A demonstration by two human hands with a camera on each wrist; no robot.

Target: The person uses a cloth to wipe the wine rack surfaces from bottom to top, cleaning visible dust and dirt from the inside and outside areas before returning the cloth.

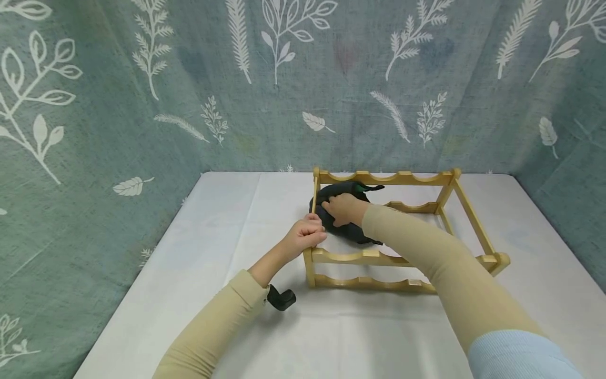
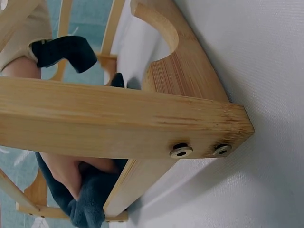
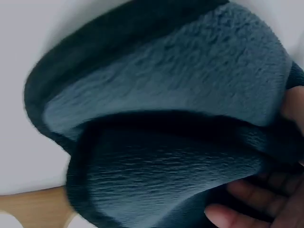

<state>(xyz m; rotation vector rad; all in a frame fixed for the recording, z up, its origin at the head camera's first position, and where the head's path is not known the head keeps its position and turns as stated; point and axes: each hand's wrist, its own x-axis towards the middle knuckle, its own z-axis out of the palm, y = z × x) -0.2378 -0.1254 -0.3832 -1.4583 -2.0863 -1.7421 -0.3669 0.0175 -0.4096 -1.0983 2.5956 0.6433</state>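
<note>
A wooden wine rack [image 1: 369, 258] with scalloped rails stands on the white table. My left hand [image 1: 305, 235] grips the rack's left end at the upper bar, the thumb lying over the wood. Inside the rack's left end my right hand [image 1: 344, 208] holds a bunched dark cloth [image 1: 352, 232], its fingers pressed into the folds. Up close in the right wrist view, the plush cloth [image 3: 175, 80] has a darker bound edge and a deep fold. The left wrist view shows the rack's end bar [image 2: 109, 118] with two metal bolts, the cloth [image 2: 92, 194] partly hidden behind it.
A white cover lies over the table [image 1: 265, 337]. Green fabric with white leaf prints [image 1: 284, 121] hangs behind and at both sides. A black strap-like piece [image 1: 281, 299] sticks out below my left sleeve.
</note>
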